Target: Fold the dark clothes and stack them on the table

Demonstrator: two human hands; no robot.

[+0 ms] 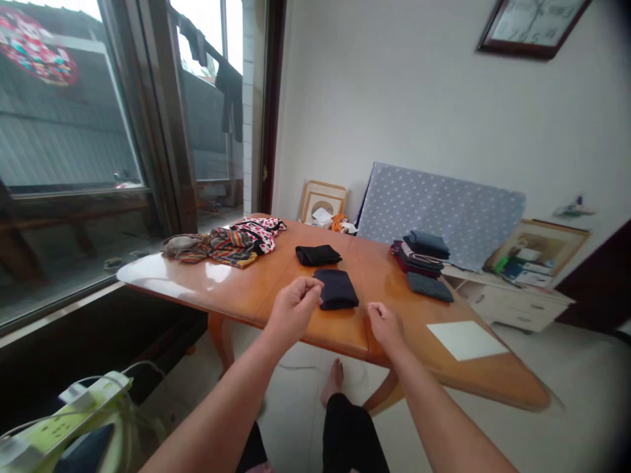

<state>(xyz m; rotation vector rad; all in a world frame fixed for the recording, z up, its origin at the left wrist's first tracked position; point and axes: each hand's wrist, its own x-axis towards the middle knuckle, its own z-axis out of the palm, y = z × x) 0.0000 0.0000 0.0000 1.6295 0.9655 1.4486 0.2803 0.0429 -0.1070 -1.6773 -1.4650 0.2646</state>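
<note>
My left hand (pixel 297 301), its fingers curled closed, is in front of the left edge of a neatly folded dark garment (pixel 338 290) on the wooden table (pixel 290 279). From this angle I cannot tell if it touches the cloth. No item shows in its fingers. To the right of that garment, my right hand (pixel 386 323) makes a loose fist over the table's near edge, apart from the cloth, with nothing seen in it. Just behind lies another folded black garment (pixel 318 255).
Loose patterned clothes (pixel 231 244) lie at the table's left. On the right are a stack of folded clothes (pixel 422 249), a folded grey-blue garment (pixel 430 287) and a white sheet (pixel 467 339). A power strip (pixel 64 420) with cords is at lower left.
</note>
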